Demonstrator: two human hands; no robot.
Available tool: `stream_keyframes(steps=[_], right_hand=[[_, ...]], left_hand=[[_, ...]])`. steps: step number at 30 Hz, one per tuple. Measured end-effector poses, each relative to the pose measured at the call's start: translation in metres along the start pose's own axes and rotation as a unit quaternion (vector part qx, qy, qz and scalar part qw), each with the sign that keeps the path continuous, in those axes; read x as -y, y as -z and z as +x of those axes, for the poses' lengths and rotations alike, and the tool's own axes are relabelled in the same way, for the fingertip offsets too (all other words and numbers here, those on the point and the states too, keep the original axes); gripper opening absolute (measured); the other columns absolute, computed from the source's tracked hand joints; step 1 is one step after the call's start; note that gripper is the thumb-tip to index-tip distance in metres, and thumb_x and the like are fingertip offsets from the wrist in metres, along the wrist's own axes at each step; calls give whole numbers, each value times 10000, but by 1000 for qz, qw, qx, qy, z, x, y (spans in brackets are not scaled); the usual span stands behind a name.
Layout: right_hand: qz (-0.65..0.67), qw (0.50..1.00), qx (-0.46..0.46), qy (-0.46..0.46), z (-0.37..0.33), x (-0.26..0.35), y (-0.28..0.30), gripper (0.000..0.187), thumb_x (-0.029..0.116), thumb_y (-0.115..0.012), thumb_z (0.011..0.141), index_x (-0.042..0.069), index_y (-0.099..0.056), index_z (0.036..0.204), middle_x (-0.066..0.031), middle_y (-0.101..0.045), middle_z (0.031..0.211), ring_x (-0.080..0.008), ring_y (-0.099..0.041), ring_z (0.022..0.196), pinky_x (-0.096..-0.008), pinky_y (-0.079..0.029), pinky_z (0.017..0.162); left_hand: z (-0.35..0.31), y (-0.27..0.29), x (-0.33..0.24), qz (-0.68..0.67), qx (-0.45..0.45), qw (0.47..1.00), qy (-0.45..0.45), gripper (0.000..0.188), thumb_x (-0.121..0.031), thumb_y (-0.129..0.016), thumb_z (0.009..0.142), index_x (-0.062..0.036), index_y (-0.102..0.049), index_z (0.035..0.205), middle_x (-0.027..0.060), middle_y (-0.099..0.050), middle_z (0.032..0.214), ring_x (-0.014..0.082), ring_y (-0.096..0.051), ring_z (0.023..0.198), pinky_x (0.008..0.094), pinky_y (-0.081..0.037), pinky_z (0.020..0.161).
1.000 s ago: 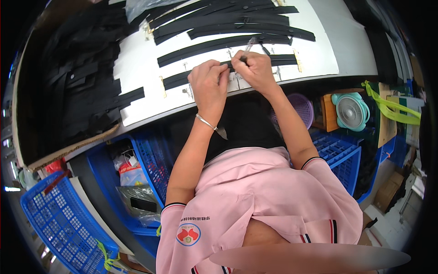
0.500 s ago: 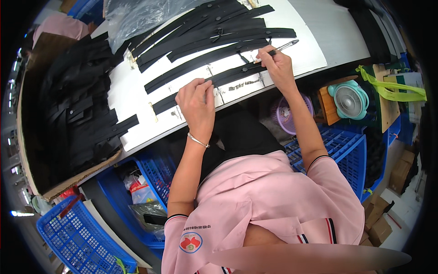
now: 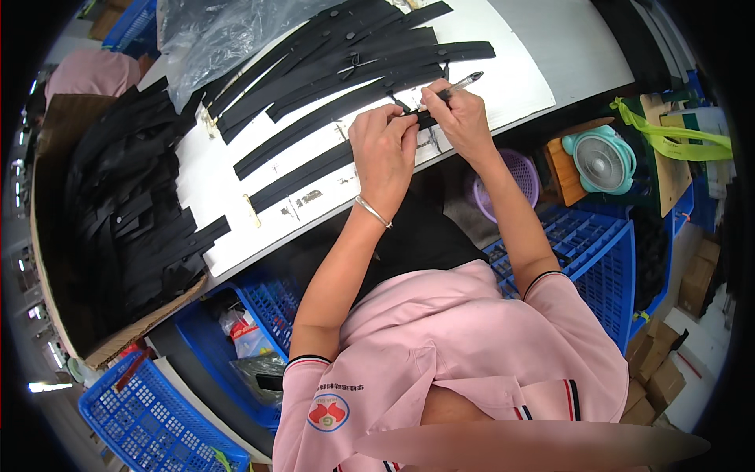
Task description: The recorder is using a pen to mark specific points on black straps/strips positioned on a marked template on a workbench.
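A black fabric strip [image 3: 303, 178] lies along the near side of a white board [image 3: 515, 88] that has dark marks on it. My left hand [image 3: 383, 157] is closed over this strip right of its middle, thumb and fingertips together on it; the exact pinch is partly hidden. Just to the right, my right hand [image 3: 460, 124] grips a pen [image 3: 465, 82] with a clear barrel, its back end pointing up and right. The pen's tip is hard to make out near the strip. Beyond my hands lie several more black strips [image 3: 314, 138], some with round dark buttons.
A cardboard box [image 3: 49, 177] heaped with black strips stands at the left. Clear plastic sheeting [image 3: 228, 47] covers the far left of the board. Below the table are blue crates [image 3: 598, 244], a purple basket [image 3: 515, 185] and a teal fan [image 3: 602, 161].
My left hand has moved right along the near strip, close to my right hand. The right hand, still with the pen, has shifted slightly left. The whole view has shifted a little.
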State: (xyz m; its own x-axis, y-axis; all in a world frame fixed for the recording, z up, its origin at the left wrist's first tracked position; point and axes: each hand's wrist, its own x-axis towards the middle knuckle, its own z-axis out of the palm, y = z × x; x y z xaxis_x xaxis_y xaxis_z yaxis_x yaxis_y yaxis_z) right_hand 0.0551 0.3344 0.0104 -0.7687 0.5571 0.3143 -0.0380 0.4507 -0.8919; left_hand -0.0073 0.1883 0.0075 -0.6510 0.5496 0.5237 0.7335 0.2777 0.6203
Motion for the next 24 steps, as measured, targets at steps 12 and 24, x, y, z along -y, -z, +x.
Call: stream_keyframes(steps=[12,24], right_hand=[[37,998,46,0,-5,-4,8,225,122,-641,969,-18,-640,793,-9,-582,638,-56,-503,598,-258,-412,542],[68,997,14,-24,-12,-7,8,214,78,-612,971,-13,-650,782,-17,-634,667,-62,-566,635,-252,-449,587]], left_hand=[[-1,-2,1,1,-6,1000,0,105,-69,-777,789,-56,-761,892,47,-667,1007,266,-592,999,406,-425,900],[11,11,6,102,63,993,14,667,-209,-785,839,-158,-538,1456,166,-413,1545,374,-317,1468,614,-183,1175]])
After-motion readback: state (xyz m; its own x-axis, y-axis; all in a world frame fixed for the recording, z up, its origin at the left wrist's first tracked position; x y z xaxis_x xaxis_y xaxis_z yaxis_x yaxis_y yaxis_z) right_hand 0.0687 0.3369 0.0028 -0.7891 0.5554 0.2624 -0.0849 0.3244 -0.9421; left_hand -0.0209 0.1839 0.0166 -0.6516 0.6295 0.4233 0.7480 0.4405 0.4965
